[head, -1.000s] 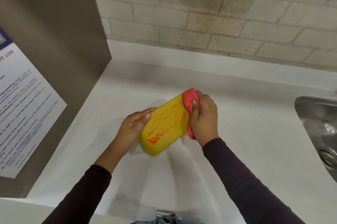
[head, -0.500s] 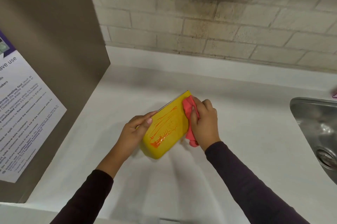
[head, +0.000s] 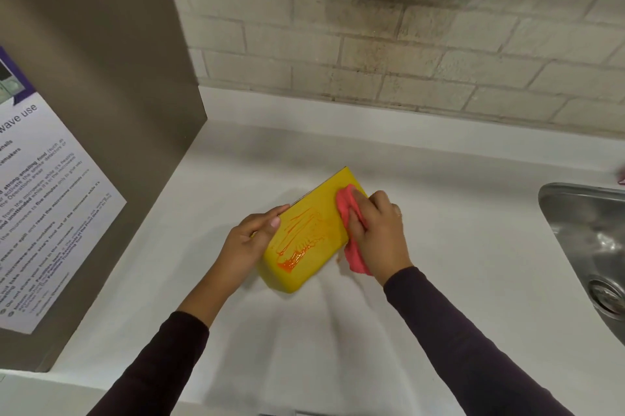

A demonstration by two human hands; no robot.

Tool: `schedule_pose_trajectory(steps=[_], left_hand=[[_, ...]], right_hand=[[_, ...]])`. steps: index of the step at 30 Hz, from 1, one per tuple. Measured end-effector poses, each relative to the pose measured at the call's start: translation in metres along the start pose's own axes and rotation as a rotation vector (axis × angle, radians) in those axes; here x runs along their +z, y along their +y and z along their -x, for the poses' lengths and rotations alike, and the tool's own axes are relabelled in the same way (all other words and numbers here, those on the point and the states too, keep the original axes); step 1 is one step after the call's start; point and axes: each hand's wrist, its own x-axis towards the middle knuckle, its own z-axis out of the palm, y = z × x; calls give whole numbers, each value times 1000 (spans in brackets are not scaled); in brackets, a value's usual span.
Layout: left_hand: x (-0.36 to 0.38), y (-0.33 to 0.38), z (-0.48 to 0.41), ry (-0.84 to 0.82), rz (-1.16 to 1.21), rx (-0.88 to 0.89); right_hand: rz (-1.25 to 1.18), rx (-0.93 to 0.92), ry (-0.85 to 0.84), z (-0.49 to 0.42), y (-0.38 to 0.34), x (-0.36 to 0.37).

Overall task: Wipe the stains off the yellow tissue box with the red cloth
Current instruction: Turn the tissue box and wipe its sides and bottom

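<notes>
While the left hand (head: 252, 239) grips the yellow tissue box (head: 306, 236), the right hand (head: 378, 233) presses the bunched red cloth (head: 350, 209) onto it.

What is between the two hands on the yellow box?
In the head view, orange stain streaks on the yellow tissue box lie between the left hand and the right hand, which presses the red cloth.

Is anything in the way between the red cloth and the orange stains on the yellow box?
Nothing visible. The red cloth under the right hand already lies on the yellow tissue box, and only bare yellow surface separates it from the orange stains.
</notes>
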Motion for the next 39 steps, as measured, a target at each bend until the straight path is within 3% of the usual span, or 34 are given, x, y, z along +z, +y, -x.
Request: schedule_pose_trajectory(steps=[4, 14, 21, 26, 31, 36, 39], left_hand=[[0, -1, 1, 20, 4, 0], [1, -1, 2, 22, 17, 18], [4, -5, 5, 24, -11, 48], [5, -10, 6, 56, -33, 75], [7, -8, 7, 24, -53, 100], [7, -7, 6, 19, -67, 108], [7, -8, 6, 37, -58, 100]], right_hand=[[-114, 158, 12, -20, -10, 7], [-40, -162, -113, 6, -20, 4], [-206, 160, -16, -24, -17, 11], [-249, 13, -107, -7, -34, 15], [-124, -127, -175, 4, -18, 6], [-265, 197, -34, -20, -2, 4], [-312, 227, -23, -23, -13, 10]])
